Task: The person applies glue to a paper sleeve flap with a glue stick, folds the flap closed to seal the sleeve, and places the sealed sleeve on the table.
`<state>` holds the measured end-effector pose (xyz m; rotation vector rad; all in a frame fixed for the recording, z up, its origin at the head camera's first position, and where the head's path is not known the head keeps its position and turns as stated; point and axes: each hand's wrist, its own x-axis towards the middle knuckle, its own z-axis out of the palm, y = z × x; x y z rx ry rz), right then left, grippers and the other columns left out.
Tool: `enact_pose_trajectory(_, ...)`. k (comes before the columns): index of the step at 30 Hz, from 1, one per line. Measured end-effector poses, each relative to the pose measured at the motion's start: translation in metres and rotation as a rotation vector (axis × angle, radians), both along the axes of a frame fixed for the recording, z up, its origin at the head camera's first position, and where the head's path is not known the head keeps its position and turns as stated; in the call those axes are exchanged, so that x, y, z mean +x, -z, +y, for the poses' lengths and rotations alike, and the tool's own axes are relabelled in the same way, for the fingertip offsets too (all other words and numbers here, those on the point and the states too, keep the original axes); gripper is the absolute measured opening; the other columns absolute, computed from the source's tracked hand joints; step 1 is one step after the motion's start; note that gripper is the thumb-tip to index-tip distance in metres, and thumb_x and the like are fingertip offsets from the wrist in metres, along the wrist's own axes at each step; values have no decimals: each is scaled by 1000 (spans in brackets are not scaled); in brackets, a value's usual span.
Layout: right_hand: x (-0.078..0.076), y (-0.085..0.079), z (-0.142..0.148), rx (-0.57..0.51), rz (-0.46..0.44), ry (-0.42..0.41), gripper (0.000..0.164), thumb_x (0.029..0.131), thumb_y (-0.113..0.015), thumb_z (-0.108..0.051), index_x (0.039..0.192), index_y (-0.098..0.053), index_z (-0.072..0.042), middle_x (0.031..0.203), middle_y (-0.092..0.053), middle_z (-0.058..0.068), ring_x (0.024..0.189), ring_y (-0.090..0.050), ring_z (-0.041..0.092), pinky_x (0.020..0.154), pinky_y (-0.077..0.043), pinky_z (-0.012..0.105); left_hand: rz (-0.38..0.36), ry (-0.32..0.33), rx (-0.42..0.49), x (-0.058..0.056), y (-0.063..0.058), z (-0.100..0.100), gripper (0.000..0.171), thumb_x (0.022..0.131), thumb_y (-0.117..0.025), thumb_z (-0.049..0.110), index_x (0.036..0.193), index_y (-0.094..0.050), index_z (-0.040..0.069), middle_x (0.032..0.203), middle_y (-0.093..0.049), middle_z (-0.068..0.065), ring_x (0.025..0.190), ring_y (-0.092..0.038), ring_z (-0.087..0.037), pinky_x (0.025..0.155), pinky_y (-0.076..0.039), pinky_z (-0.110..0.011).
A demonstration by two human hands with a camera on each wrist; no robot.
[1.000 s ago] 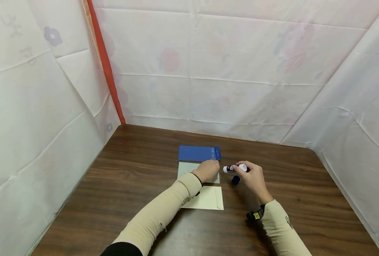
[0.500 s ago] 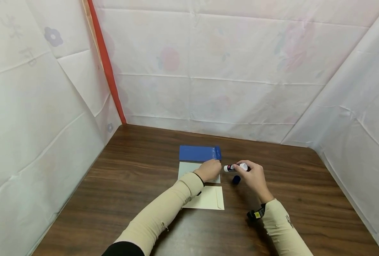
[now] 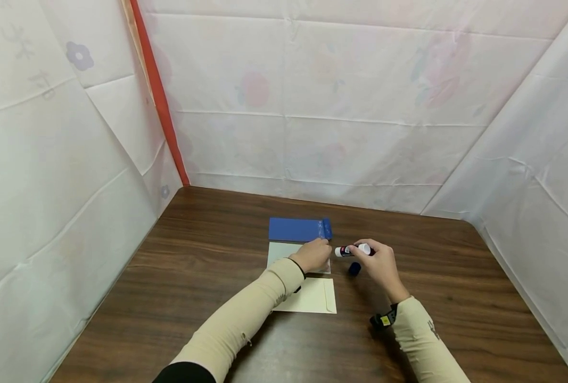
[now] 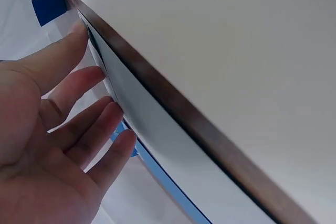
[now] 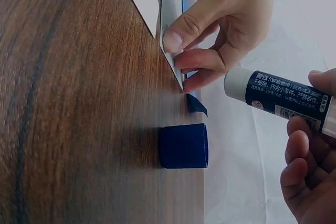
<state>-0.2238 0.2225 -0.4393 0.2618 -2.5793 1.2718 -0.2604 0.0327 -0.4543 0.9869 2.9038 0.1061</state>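
Note:
A pale grey-green envelope point(image 3: 284, 251) lies in the middle of a row of three, partly covered by my left hand point(image 3: 314, 254). At its right end my left thumb and fingertips pinch the flap edge; in the left wrist view the envelope point(image 4: 152, 114) runs along the fingertips. My right hand point(image 3: 381, 268) holds a glue stick point(image 3: 346, 251) with a dark printed label, thumb on one side and fingers on the other. Its white end points toward the left hand, a little apart from the envelope. The navy cap point(image 5: 184, 146) of the glue stick stands on the table.
A blue envelope point(image 3: 293, 229) lies behind the grey one, its right flap folded out. In front lies a cream envelope point(image 3: 312, 297), partly under the left forearm. White sheeting point(image 3: 360, 106) closes off the back and sides of the brown wooden table point(image 3: 207, 255).
The left hand has shifted very slightly right along the envelope's end. The right hand stays almost still with the glue stick.

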Motion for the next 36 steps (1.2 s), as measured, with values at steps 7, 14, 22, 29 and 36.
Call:
enact_pose_trajectory(7, -1, 0, 0, 3, 5, 1, 24, 87, -74, -29, 95, -74, -6, 82, -70, 13, 57, -50, 11, 49, -41, 24, -7, -11, -30, -2, 3, 2, 46, 84, -75, 41, 115, -66, 9, 114, -64, -5, 105, -60, -18, 91, -51, -27)
enact_pose_trajectory(14, 0, 2, 1, 6, -4, 2, 23, 87, -74, -28, 95, -74, -7, 79, -69, 12, 56, -49, 10, 49, -41, 23, -4, -11, -14, -1, 3, 3, 28, 83, -76, 40, 93, -73, 13, 111, -67, -2, 104, -62, -18, 88, -53, -27)
enact_pose_trajectory(22, 1, 2, 2, 12, 2, 3, 22, 87, -74, -28, 93, -74, -7, 75, -67, 10, 55, -48, 9, 49, -40, 23, 54, -20, 67, -1, 6, 5, 11, 87, -73, 20, 93, -73, 10, 90, -71, -2, 81, -67, -15, 71, -56, -27)
enact_pose_trajectory(29, 1, 1, 2, 4, 9, 17, 21, 86, -75, -27, 92, -74, -7, 78, -69, 12, 58, -50, 10, 50, -41, 23, 45, -24, 122, -1, 4, 6, 8, 90, -68, 15, 86, -74, 10, 81, -73, -1, 75, -68, -14, 68, -56, -26)
enact_pose_trajectory(36, 1, 2, 3, 11, 3, 23, 21, 86, -75, -27, 92, -74, -7, 80, -69, 12, 59, -50, 11, 51, -41, 23, -18, -29, 113, 1, 0, 3, 8, 88, -70, 11, 81, -75, 14, 94, -69, -1, 92, -62, -17, 82, -53, -27)
